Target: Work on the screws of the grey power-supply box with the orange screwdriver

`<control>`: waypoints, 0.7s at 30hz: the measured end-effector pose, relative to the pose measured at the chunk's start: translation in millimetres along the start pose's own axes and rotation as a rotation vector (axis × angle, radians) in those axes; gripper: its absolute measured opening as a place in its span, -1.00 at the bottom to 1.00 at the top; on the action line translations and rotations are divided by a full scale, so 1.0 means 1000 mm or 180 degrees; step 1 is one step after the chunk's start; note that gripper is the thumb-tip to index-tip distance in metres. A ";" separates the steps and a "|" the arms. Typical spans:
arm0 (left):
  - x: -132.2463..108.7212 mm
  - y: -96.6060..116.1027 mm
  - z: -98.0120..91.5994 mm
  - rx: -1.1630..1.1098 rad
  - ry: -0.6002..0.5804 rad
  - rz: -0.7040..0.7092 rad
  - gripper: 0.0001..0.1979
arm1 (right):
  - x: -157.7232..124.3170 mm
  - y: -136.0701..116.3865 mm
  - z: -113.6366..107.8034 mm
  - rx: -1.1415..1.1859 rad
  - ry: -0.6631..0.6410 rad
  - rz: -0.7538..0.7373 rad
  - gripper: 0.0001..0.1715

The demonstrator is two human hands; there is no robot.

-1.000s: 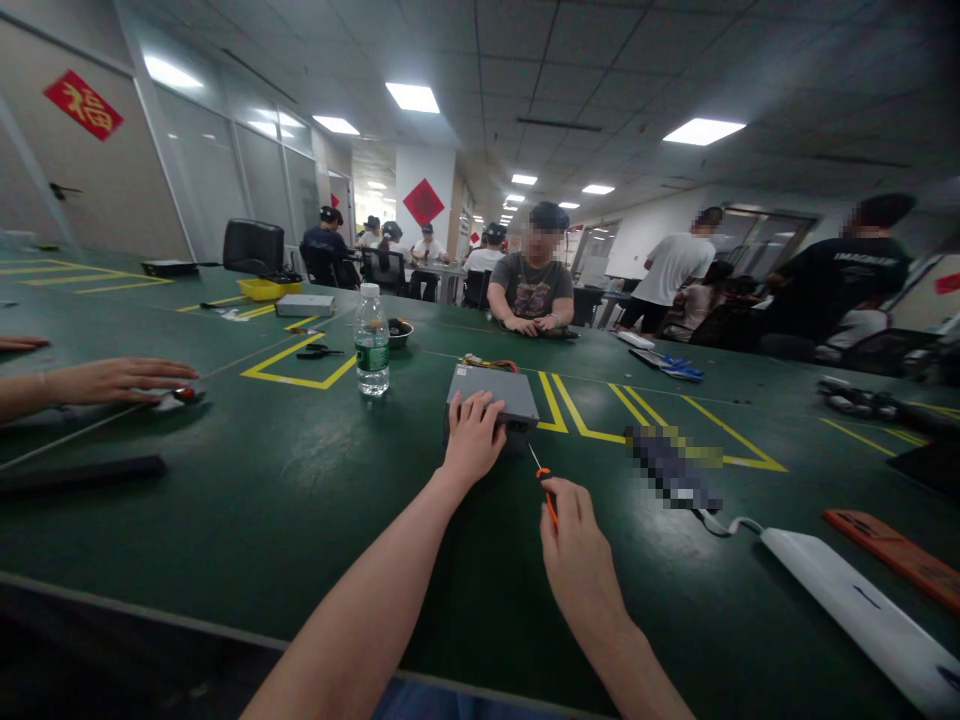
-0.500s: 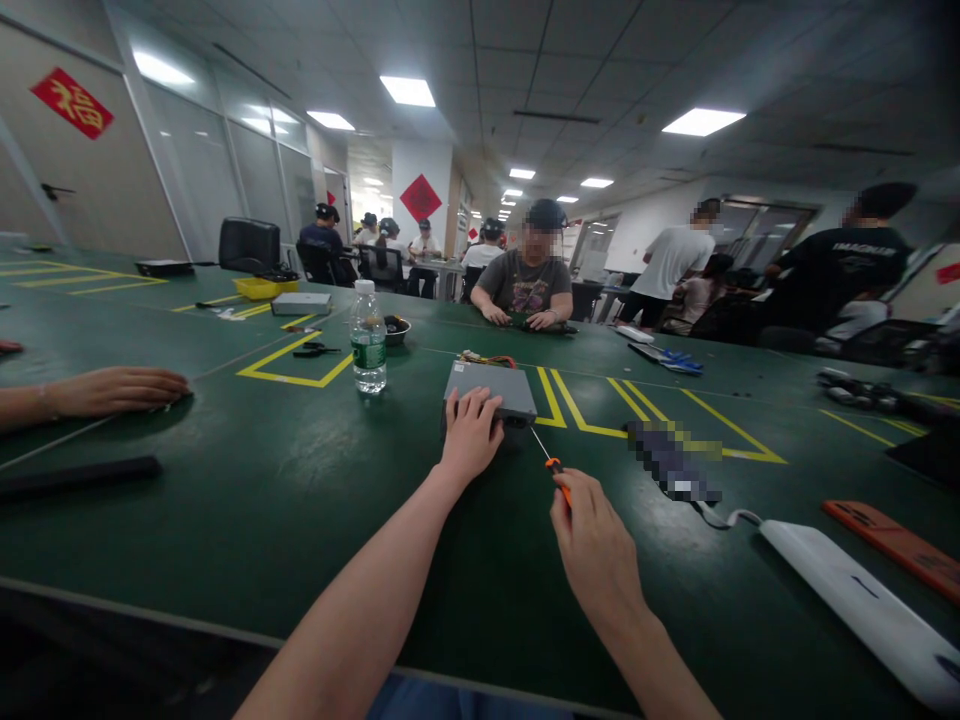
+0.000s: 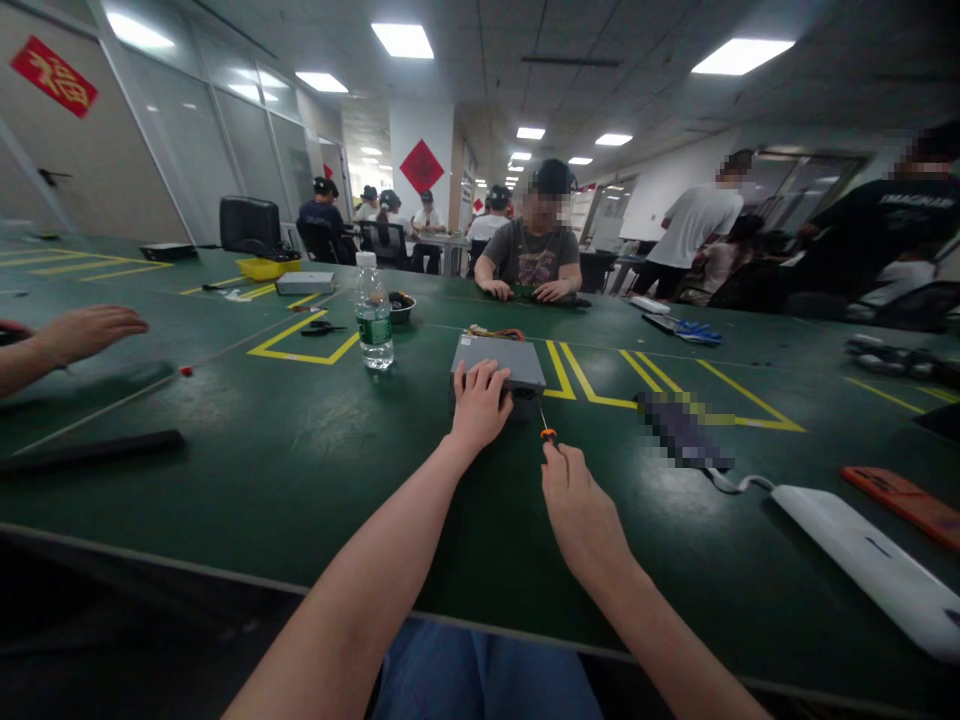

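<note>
- The grey power supply unit (image 3: pixel 506 360) lies flat on the green table (image 3: pixel 300 500), its coloured cables (image 3: pixel 495 333) at its far side.
- The left hand (image 3: pixel 481 403) rests on its near edge, the fingers lightly spread, not closed around it.
- The right hand (image 3: pixel 585 505) has its fingers closed around the orange-black screwdriver (image 3: pixel 549 436); the tip is at the unit's near right corner, but I cannot tell if it touches.
- Left of the unit stands a water bottle (image 3: pixel 373 325), upright.

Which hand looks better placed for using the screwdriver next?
Probably the right hand: it holds the screwdriver, which points toward the near side of the power supply unit. The left hand rests on that unit, seemingly steadying it.
</note>
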State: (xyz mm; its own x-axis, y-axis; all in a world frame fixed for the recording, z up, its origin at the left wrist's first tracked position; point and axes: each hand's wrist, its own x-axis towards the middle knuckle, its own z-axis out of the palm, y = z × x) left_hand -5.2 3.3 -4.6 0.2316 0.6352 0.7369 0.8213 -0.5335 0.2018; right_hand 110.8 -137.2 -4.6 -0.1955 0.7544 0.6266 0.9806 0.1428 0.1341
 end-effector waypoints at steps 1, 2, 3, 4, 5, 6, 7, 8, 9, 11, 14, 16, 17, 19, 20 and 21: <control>0.000 0.000 0.000 0.0005 -0.0010 -0.0011 -0.69 | 0.002 -0.002 -0.001 -0.0037 -0.0060 0.0046 -0.64; 0.000 0.000 0.001 0.0011 -0.0021 -0.0006 -0.68 | 0.004 -0.003 -0.003 -0.0045 -0.0096 0.0122 -0.64; 0.000 0.000 0.001 0.0017 -0.0027 -0.0009 -0.68 | 0.006 -0.004 -0.004 0.0004 -0.0125 0.0246 -0.64; 0.000 -0.001 0.001 0.0022 -0.0040 -0.0004 -0.68 | 0.008 -0.005 -0.005 0.0095 -0.0124 0.0419 -0.65; 0.001 -0.001 0.001 0.0022 -0.0056 0.0006 -0.68 | 0.010 -0.004 -0.005 0.0269 -0.0105 0.0600 -0.67; 0.001 -0.001 0.001 0.0016 -0.0076 0.0022 -0.68 | 0.011 -0.004 -0.005 0.0526 -0.0044 0.0772 -0.70; 0.001 -0.001 0.001 0.0007 -0.0098 0.0025 -0.68 | 0.012 -0.004 -0.006 0.0782 0.0015 0.0910 -0.72; 0.001 -0.001 0.001 -0.0003 -0.0119 0.0027 -0.68 | 0.012 -0.003 -0.005 0.0960 0.0042 0.0980 -0.73; 0.001 -0.001 0.001 -0.0010 -0.0133 0.0027 -0.68 | 0.012 -0.002 -0.005 0.1052 0.0038 0.0986 -0.73; 0.001 -0.001 0.000 -0.0016 -0.0139 0.0031 -0.68 | 0.011 -0.001 -0.004 0.0894 -0.0042 0.0766 -0.73; 0.001 -0.001 -0.001 -0.0018 -0.0121 0.0052 -0.68 | 0.009 0.004 -0.003 0.0308 -0.0150 0.0128 -0.72; 0.001 -0.001 -0.001 -0.0035 -0.0124 0.0051 -0.68 | 0.008 0.009 -0.005 -0.0007 -0.0177 -0.0220 -0.67; 0.001 -0.001 -0.001 -0.0046 -0.0129 0.0047 -0.68 | 0.008 0.011 -0.005 -0.0132 -0.0193 -0.0326 -0.65; 0.001 -0.001 0.000 -0.0058 -0.0132 0.0045 -0.68 | 0.007 0.015 -0.007 -0.0340 -0.0210 -0.0392 -0.64; 0.001 -0.001 0.000 -0.0056 -0.0129 0.0048 -0.68 | 0.007 0.016 -0.007 -0.0392 -0.0202 -0.0338 -0.64; 0.001 -0.001 0.000 -0.0051 -0.0125 0.0052 -0.68 | 0.007 0.016 -0.006 -0.0376 -0.0174 -0.0213 -0.65</control>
State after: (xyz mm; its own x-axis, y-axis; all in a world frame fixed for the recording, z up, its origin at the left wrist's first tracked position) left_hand -6.0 4.9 -3.8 0.2655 0.6476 0.7143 0.8088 -0.5528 0.2005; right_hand 125.2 -133.5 6.9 -0.2564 0.7800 0.5708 0.9565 0.1200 0.2658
